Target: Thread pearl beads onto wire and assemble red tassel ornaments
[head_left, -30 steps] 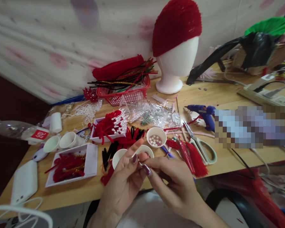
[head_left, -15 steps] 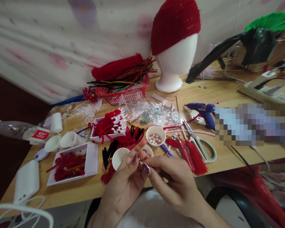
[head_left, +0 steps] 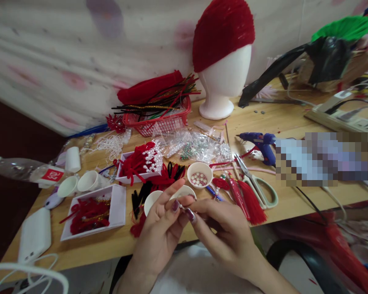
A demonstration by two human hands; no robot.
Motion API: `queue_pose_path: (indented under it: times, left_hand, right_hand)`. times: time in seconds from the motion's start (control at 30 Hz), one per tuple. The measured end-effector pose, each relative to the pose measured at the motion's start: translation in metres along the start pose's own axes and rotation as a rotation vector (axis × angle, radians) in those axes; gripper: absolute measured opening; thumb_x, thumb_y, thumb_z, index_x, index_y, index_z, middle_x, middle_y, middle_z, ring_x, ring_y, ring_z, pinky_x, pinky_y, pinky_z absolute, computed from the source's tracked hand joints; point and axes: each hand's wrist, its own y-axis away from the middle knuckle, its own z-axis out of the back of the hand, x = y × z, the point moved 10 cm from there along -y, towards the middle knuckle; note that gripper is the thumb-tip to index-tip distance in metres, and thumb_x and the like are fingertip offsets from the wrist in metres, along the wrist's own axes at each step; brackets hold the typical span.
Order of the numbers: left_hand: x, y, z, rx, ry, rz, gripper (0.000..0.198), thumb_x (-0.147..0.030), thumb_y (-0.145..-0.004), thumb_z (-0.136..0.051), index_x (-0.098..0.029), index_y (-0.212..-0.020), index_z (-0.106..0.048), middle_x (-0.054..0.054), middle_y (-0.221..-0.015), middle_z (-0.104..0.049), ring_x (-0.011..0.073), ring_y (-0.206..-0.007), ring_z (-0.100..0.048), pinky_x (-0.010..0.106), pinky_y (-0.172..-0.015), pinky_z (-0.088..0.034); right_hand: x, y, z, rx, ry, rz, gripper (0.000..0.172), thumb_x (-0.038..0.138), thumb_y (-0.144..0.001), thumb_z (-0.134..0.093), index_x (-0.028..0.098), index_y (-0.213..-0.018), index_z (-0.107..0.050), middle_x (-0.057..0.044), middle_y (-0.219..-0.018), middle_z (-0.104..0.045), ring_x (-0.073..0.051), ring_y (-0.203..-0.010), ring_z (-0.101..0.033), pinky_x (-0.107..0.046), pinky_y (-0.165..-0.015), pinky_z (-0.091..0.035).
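My left hand [head_left: 161, 232] and my right hand [head_left: 223, 232] meet at the table's front edge, fingertips pinched together on something tiny that I cannot make out. Just behind the fingers stand two small white cups [head_left: 151, 201], partly hidden. A third white cup [head_left: 199, 174] holding several beads sits a little farther back. Black and red pipe-cleaner pieces [head_left: 168, 173] lie beside the cups.
On the wooden table [head_left: 263, 122]: a white tray [head_left: 118, 208] of red pieces, a red basket [head_left: 159, 120] of pipe cleaners, a foam head [head_left: 223, 81] with a red cap, a blue glue gun [head_left: 259, 143], scissors [head_left: 257, 185], red tassels [head_left: 246, 200], a bottle [head_left: 24, 169], a white power bank [head_left: 35, 234].
My hands stay pinched together in nearly the same place; the left fingers shift slightly. The view drifts a little to the right.
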Motion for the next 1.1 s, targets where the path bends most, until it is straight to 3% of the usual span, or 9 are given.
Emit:
queue_pose_path:
  times: [0.27, 0.43, 0.63, 0.87, 1.1]
  left_hand:
    - [-0.028, 0.011, 0.003, -0.076, -0.302, -0.301, 0.046, -0.027, -0.081, -0.084, -0.029, -0.124, -0.070, -0.002, -0.086, -0.084, 0.0140, -0.088, -0.079, 0.016, -0.079, -0.060]
    - [-0.034, 0.020, 0.010, -0.161, -0.522, -0.380, 0.061, -0.035, -0.088, -0.077, -0.025, -0.144, -0.054, 0.004, -0.097, -0.084, 0.0195, -0.098, -0.078, 0.028, -0.093, -0.059]
    - [-0.039, 0.023, 0.007, -0.184, -0.597, -0.441, 0.062, -0.035, -0.089, -0.075, -0.023, -0.146, -0.052, 0.006, -0.097, -0.084, 0.0219, -0.096, -0.079, 0.031, -0.091, -0.061]
    - [-0.042, 0.024, 0.008, -0.212, -0.608, -0.482, 0.056, -0.038, -0.089, -0.074, -0.021, -0.140, -0.057, 0.007, -0.094, -0.084, 0.0243, -0.094, -0.079, 0.032, -0.089, -0.062]
    - [-0.037, 0.015, 0.014, -0.209, -0.525, -0.386, 0.037, -0.042, -0.081, -0.081, -0.020, -0.106, -0.067, 0.008, -0.089, -0.084, 0.0236, -0.089, -0.080, 0.026, -0.081, -0.063]
  right_hand:
    - [-0.010, 0.001, -0.004, 0.023, -0.108, -0.073, 0.013, 0.012, -0.097, -0.057, 0.020, -0.098, -0.067, 0.007, -0.062, -0.048, -0.008, -0.049, -0.040, -0.022, -0.045, -0.028]
    - [-0.012, 0.000, -0.004, 0.028, -0.096, -0.086, 0.014, 0.013, -0.098, -0.054, 0.019, -0.101, -0.067, 0.005, -0.065, -0.051, -0.009, -0.053, -0.041, -0.023, -0.048, -0.031]
    - [-0.011, 0.000, -0.003, 0.033, -0.069, -0.064, 0.015, 0.012, -0.097, -0.055, 0.017, -0.102, -0.068, 0.004, -0.066, -0.055, -0.009, -0.054, -0.043, -0.023, -0.050, -0.032]
    - [-0.009, -0.002, -0.004, 0.042, -0.067, -0.060, 0.015, 0.011, -0.097, -0.054, 0.017, -0.099, -0.068, 0.004, -0.067, -0.055, -0.009, -0.054, -0.044, -0.023, -0.050, -0.033]
    - [-0.013, -0.005, -0.005, 0.047, -0.080, -0.080, 0.018, 0.012, -0.098, -0.053, 0.016, -0.103, -0.070, 0.003, -0.069, -0.058, -0.009, -0.055, -0.046, -0.022, -0.050, -0.035]
